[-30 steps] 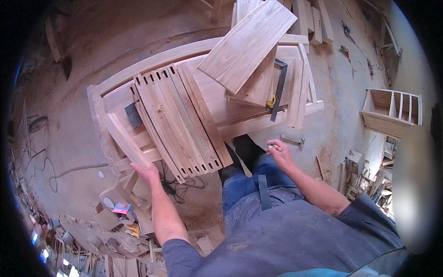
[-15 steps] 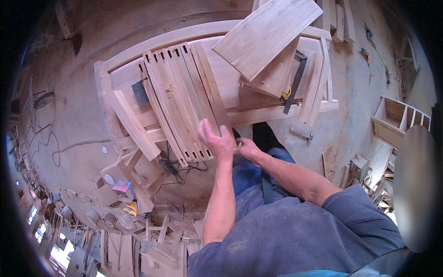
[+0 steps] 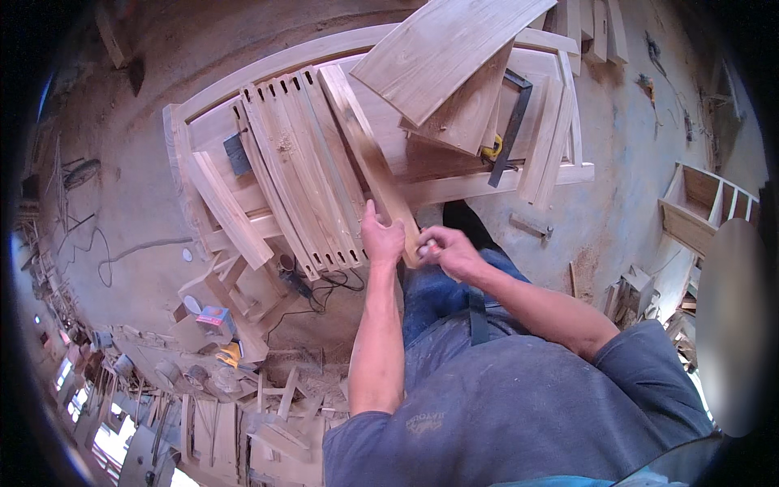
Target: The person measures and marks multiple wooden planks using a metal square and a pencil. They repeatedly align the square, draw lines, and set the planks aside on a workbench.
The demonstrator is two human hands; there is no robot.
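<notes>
A long pale wooden rail (image 3: 350, 109) lies slanted along the right side of a row of slotted wooden rails (image 3: 296, 162), its near half smeared by motion. My left hand (image 3: 383, 237) grips its left edge near the close end, one finger stretched along the wood. Close beside that end, my right hand (image 3: 451, 253) is closed, with a small pale and reddish thing between thumb and fingers that I cannot make out. The slotted rails rest across a large wooden frame panel (image 3: 389, 166), with shavings on top.
Wide boards (image 3: 454, 57) are stacked on the panel's right, by a carpenter's square (image 3: 511, 134) and a yellow tape measure (image 3: 492, 151). A hammer (image 3: 531, 227) lies on the floor to the right. Cables and a power tool (image 3: 296, 280) lie near the left front.
My left hand has come down from above the wood onto the rail's edge. The rail has turned, showing a brighter face. My right hand has shifted slightly right.
</notes>
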